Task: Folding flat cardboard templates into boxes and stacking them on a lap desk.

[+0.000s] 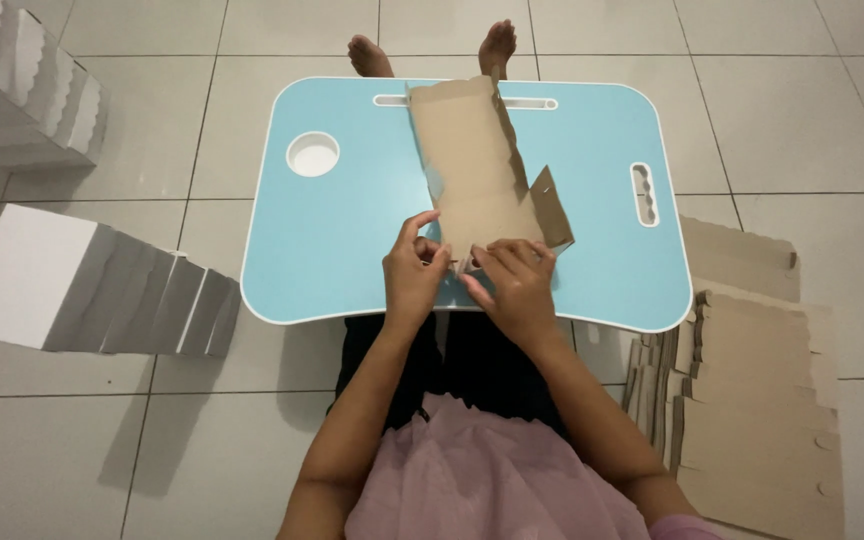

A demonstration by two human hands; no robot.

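**Folding a cardboard blank at a blue lap table**

Pale floor tiles (802,110) surround a light-blue lap table (352,230) set over the person's legs, bare feet showing past its far edge. Stacks of folded white boxes (92,290) lie to the left, another white stack (32,90) at the upper left, and a pile of flat brown blanks (752,400) sits on the floor to the right. The table's round cup hole (312,154) holds nothing; a slot runs along its far edge and a handle cut-out sits at its right. On the table lies a brown cardboard blank (467,165), its long axis running away from the person, a side flap raised at its right. Left hand (412,275) and right hand (517,285) both pinch the blank's near end, fingers closed on the cardboard, nearly touching each other
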